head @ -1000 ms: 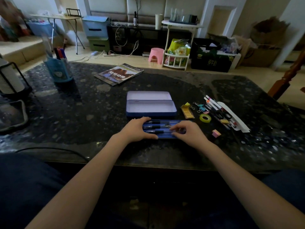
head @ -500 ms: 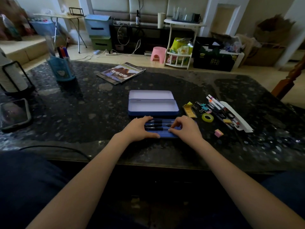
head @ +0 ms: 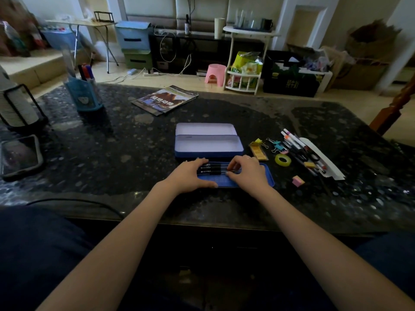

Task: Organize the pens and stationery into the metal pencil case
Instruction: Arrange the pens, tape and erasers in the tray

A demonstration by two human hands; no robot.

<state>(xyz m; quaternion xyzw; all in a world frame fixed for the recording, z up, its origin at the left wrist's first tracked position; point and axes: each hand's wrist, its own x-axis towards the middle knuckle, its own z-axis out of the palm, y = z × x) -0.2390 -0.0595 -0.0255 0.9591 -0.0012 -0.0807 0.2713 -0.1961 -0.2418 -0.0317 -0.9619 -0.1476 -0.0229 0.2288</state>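
Left hand (head: 190,176): I have it laid across the left end of the blue tray (head: 265,176), fingers fairly straight over the black pens (head: 212,169), thumb along the near edge; it steadies rather than grips.

Black pens: lying side by side lengthwise in the tray.

Pencil case (head: 208,146): open on the table (head: 112,153) just behind the tray, base and lid both showing pale and apparently bare.

Right hand (head: 246,172): fingers curled, tips pinching at the pens near their middle.

Loose stationery, right of the tray: orange sticky tabs (head: 258,151), binder clips (head: 275,144), tape roll (head: 283,160), a bundle of markers (head: 294,142), pink eraser (head: 298,181).

Step in hand, as I judge it: lining up the pens in the tray. Next calls for releasing them and reaching right for the loose pieces.
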